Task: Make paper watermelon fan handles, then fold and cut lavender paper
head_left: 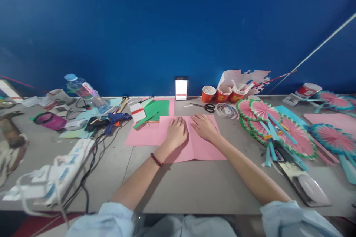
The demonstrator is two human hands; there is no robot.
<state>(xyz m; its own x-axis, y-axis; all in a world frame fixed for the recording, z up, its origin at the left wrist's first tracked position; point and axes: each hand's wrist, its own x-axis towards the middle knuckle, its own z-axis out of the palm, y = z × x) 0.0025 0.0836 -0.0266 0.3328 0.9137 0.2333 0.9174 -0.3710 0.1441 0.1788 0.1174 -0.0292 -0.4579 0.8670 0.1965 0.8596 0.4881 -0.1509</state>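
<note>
In the head view, a matte pink sheet point(205, 152) with a crease down its middle lies on the grey surface point(194, 189). The left hand point(177, 133) rests on the sheet's left half, fingers slightly bent; the right hand point(205, 127) lies flatter on its right half. Both hands are open, gripping nothing. Round pleated fans point(297, 137) lie right of the sheet, green paper point(160, 108) behind its left side.

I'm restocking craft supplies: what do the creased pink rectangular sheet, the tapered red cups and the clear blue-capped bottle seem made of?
Creased pink rectangular sheet: probably matte paper, given its thin edge and centre fold.
Tapered red cups: likely paper, perhaps coated; printed sides and pale rims suggest it.
Clear blue-capped bottle: apparently glossy plastic, see-through with highlights.
</note>
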